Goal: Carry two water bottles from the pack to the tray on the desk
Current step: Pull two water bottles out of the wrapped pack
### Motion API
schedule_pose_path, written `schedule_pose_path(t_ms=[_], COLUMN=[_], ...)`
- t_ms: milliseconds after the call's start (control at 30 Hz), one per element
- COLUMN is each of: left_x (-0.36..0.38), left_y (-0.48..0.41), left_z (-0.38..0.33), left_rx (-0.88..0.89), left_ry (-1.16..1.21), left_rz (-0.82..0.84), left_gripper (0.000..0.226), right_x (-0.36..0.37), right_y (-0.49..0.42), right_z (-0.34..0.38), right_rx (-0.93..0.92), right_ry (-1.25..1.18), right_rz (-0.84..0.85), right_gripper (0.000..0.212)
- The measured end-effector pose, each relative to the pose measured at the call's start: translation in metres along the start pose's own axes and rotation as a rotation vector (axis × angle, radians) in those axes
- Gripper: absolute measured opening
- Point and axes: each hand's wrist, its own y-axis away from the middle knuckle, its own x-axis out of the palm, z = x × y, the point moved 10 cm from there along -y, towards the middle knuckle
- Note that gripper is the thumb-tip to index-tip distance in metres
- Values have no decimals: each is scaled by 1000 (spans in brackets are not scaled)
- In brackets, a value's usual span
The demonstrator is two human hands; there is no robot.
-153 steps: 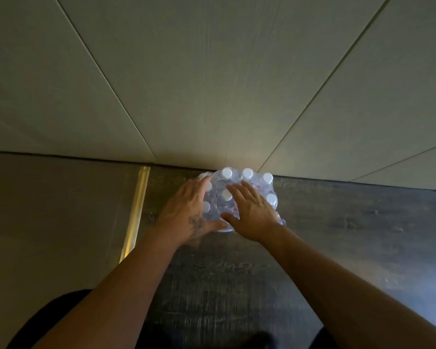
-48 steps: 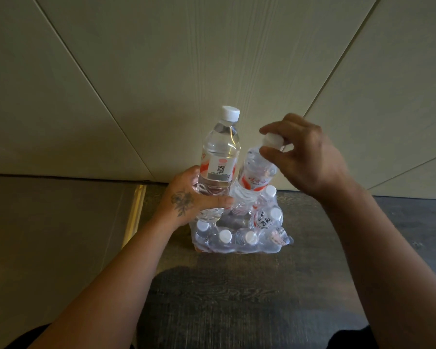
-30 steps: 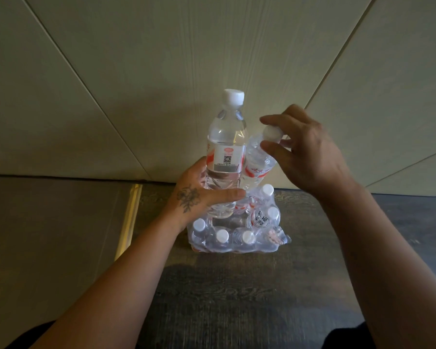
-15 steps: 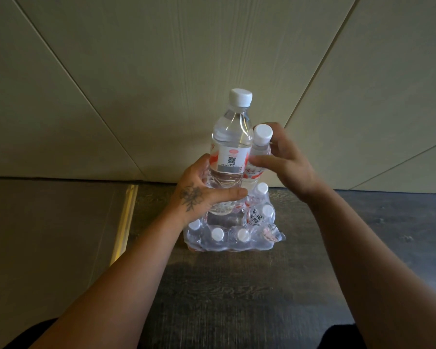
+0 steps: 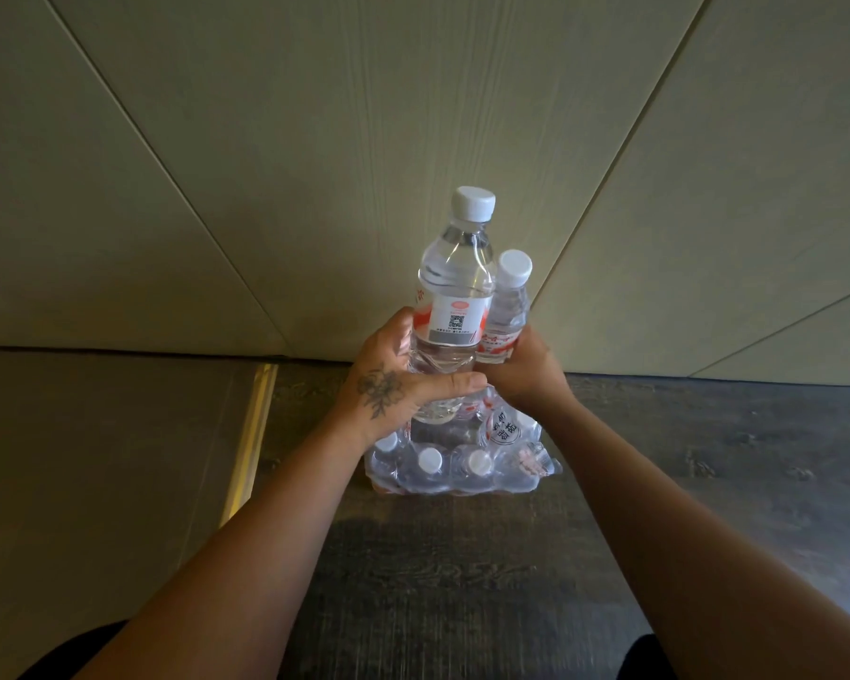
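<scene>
Two clear water bottles with white caps and red-and-white labels are held upright side by side above the pack. My left hand (image 5: 403,380) grips the lower body of the nearer, taller-looking bottle (image 5: 455,306). My right hand (image 5: 526,375) holds the second bottle (image 5: 506,306) at its lower half, just right of the first and touching it. The shrink-wrapped pack (image 5: 462,463) sits on the dark floor directly below, with several white-capped bottles still inside. No tray or desk is in view.
A beige panelled wall (image 5: 413,139) rises right behind the pack. Dark wood-grain floor (image 5: 462,581) lies around and in front of it. A brass strip (image 5: 249,434) divides it from a grey floor area at the left.
My right hand has slid from the second bottle's cap down to its body and brought it upright against the first. Both bottles sit slightly lower and closer together.
</scene>
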Motion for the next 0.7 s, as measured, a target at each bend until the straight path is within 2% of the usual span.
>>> schedule_pose_path(t_ms=[67, 100, 233, 300, 400, 500, 700], left_x=[0, -1, -6, -11, -20, -24, -30], left_y=[0, 0, -1, 1, 3, 5, 19], left_z=[-3, -4, -13, -17, -21, -31, -39], left_rx=[3, 5, 32, 42, 46, 55, 42], left_ry=[4, 2, -17, -18, -22, -27, 61], left_rz=[-3, 0, 20, 15, -2, -3, -29], left_gripper=[80, 78, 96, 97, 90, 66, 61], right_x=[1, 0, -3, -7, -14, -16, -14], right_y=[1, 2, 6, 10, 19, 28, 58], right_z=[-8, -10, -11, -15, -14, -9, 6], right_rx=[21, 20, 4, 29, 46, 34, 12], right_ry=[-14, -26, -67, -106, -143, -181, -328], right_rz=[-9, -10, 23, 20, 7, -1, -11], right_gripper=[78, 81, 72, 72, 73, 71, 61])
